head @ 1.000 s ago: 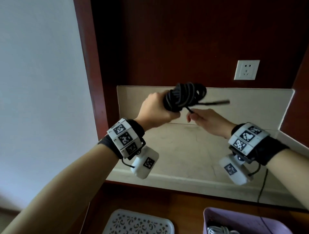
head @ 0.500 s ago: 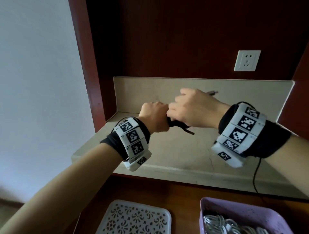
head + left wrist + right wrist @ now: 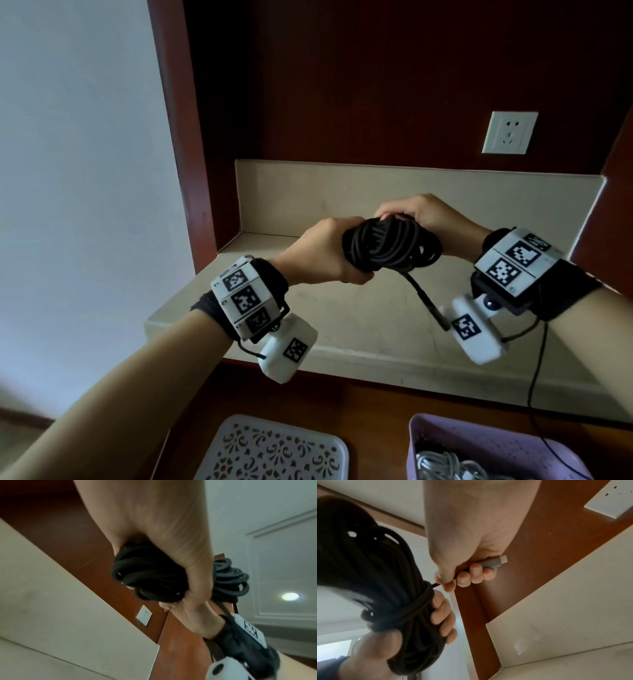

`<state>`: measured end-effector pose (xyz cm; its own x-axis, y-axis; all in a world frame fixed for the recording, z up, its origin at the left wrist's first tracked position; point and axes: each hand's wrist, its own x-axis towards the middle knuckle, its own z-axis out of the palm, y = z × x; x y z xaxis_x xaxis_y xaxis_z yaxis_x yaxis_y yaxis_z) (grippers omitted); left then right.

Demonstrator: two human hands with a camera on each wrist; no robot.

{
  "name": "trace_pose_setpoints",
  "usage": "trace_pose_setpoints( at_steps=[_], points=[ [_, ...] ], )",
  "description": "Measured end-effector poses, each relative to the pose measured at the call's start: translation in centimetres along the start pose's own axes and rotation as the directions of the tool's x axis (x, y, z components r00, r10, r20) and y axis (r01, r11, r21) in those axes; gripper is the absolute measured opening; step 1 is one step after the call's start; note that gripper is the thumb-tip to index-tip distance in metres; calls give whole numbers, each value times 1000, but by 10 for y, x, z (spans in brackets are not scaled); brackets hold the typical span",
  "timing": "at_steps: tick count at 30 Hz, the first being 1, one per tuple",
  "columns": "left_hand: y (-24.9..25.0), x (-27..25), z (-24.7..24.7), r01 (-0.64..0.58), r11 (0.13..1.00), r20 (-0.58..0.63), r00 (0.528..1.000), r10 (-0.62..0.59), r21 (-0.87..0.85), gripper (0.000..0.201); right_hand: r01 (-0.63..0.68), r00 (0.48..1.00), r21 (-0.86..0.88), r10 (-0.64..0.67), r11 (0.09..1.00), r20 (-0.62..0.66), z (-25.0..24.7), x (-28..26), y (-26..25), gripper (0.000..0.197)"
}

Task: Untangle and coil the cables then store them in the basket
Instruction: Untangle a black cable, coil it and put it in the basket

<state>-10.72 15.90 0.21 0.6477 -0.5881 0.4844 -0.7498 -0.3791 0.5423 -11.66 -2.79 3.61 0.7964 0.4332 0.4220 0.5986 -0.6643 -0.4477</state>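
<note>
1. The left hand [image 3: 318, 253] is fisted round the middle of the black cable bundle [image 3: 390, 245], held up over the ledge [image 3: 342, 318].
2. The right hand [image 3: 471, 555] pinches its metal plug [image 3: 494, 561], cinching a wrap.
3. It looks soft, light and springy; it is best carried by the wrapped waist to the purple basket [image 3: 507, 442].

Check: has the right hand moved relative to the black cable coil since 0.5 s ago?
Yes. The right hand then covered the black cable coil in front of the left hand; now it grips behind the coil's right side, nearer the wall socket.
</note>
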Motion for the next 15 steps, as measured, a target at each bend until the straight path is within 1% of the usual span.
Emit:
trace_pose_setpoints(
  at_steps=[1,2,3,4,5,6,8,9,11,13,15],
  points=[
    [0,-1,-1,7,993,11,1000,-5,-119,31,-60,998,93,61,994,1,0,-1,-3,23],
    [0,-1,-2,18,976,20,1000,-13,-217,27,-117,993,119,116,986,15,1,-2,-6,26],
    [-1,-2,-2,33,951,23,999,-27,-308,23,-159,987,93,157,983,28,3,-3,-8,23],
    [-2,-2,-2,44,916,21,999,-39,-399,20,-155,988,82,155,984,16,6,-3,-8,17],
    [-4,-1,-1,46,873,9,999,-48,-485,24,-117,993,108,118,987,-2,9,-3,-8,14],
    [-7,0,0,46,825,-7,998,-60,-564,32,-81,996,173,85,982,-14,12,-3,-7,14],
    [-14,0,1,60,722,-19,995,-101,-689,39,-59,997,363,70,930,-18,17,-4,-8,14],
    [-16,0,2,72,676,-10,993,-117,-734,41,-64,997,452,74,889,-2,19,-3,-7,15],
    [-21,-1,2,117,618,23,987,-157,-778,44,-106,993,530,114,841,19,24,-3,-7,21],
    [-23,-1,2,197,622,51,968,-245,-758,48,-163,979,489,203,857,-30,31,-1,-10,31],
    [-23,0,4,298,639,77,933,-351,-709,47,-240,950,403,299,883,-90,41,2,-10,31]
  ],
)
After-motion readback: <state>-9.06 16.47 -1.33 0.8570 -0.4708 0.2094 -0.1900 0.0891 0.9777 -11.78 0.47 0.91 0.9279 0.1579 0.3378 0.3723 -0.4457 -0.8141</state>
